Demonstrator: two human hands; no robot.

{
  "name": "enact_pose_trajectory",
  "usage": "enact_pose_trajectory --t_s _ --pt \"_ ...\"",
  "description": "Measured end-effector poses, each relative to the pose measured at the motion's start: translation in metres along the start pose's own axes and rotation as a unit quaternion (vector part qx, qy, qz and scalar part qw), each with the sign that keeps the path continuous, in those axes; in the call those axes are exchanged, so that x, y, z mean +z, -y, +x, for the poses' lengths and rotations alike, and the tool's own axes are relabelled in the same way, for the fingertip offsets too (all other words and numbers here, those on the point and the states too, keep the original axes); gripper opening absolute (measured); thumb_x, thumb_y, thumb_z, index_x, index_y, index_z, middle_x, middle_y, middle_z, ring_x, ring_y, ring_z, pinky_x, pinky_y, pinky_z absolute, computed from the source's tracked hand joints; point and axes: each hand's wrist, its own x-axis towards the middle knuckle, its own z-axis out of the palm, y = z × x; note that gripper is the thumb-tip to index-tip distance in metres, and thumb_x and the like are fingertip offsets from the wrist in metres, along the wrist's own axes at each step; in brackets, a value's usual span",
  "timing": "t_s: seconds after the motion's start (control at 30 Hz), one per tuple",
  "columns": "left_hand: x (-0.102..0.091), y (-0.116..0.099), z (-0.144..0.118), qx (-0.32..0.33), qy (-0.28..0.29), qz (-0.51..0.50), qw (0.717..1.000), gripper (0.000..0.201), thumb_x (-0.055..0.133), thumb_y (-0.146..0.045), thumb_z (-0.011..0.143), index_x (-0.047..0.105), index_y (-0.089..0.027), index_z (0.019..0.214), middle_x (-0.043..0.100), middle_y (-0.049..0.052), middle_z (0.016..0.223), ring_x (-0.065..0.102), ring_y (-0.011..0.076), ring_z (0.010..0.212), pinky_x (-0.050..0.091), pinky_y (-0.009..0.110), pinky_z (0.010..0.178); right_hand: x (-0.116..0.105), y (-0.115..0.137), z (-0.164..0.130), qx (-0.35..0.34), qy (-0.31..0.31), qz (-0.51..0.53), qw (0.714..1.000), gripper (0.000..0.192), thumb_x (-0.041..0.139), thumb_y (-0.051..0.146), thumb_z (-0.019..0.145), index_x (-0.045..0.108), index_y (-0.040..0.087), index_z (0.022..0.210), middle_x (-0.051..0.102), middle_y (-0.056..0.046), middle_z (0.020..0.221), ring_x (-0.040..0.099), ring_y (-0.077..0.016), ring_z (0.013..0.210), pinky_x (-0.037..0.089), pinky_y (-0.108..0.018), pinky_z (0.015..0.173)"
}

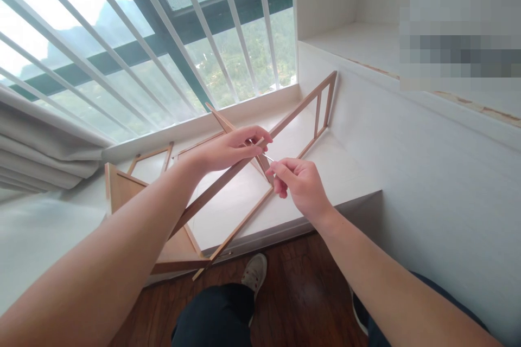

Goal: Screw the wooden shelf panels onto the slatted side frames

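A wooden frame of slim brown bars [220,187] leans at a slant over the white ledge. My left hand [234,146] wraps its fingers around one long bar where it crosses another piece. Just right of it, my right hand [299,179] pinches a thin silver hex key [267,157], whose tip points at the joint by my left fingers. The exact contact at the tip is hidden by my fingers. Beneath the crossing, a second wooden frame [248,214] extends down toward the ledge's front edge. At the left, a flat wooden panel [126,190] joins the structure.
A barred window [203,27] rises behind the white ledge [345,168]. Grey curtain [44,141] hangs at the left. To the right stands a white wall with a shelf [342,38] above it. My shoe [255,272] rests on the dark wooden floor [301,282].
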Motion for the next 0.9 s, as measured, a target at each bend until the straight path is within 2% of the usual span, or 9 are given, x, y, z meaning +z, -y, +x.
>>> enact_pose_trajectory --t_s 0.17,0.4,0.9 --pt "0.0 0.0 0.0 0.009 0.002 0.0 1.0 0.032 0.058 -0.041 0.096 0.063 -0.024 0.123 0.07 0.007 0.115 0.066 0.0191 0.101 0.052 0.034 0.088 0.002 -0.005 0.002 0.027 0.025 0.053 0.998 0.033 0.068 0.044 0.09 0.075 0.015 0.077 0.058 0.002 0.05 0.048 -0.0087 0.043 0.039 -0.021 0.043" --pt "-0.002 0.001 -0.001 0.01 0.0 0.014 1.0 0.034 0.059 -0.045 0.096 0.063 -0.023 0.122 0.07 0.007 0.114 0.065 0.0186 0.099 0.051 0.033 0.087 0.002 -0.006 0.003 0.031 0.026 0.06 0.997 0.033 0.068 0.044 0.09 0.074 0.016 0.076 0.059 0.002 0.05 0.048 -0.0084 0.042 0.038 -0.02 0.042" --pt "0.0 -0.006 0.001 0.017 0.005 0.034 0.999 0.023 0.058 -0.035 0.093 0.066 -0.024 0.112 0.069 0.005 0.108 0.064 0.0172 0.095 0.049 0.031 0.084 0.009 -0.017 -0.004 0.058 0.051 0.076 0.994 0.049 0.063 0.059 0.091 0.072 0.015 0.072 0.059 0.0 0.05 0.048 -0.009 0.041 0.036 -0.021 0.04"
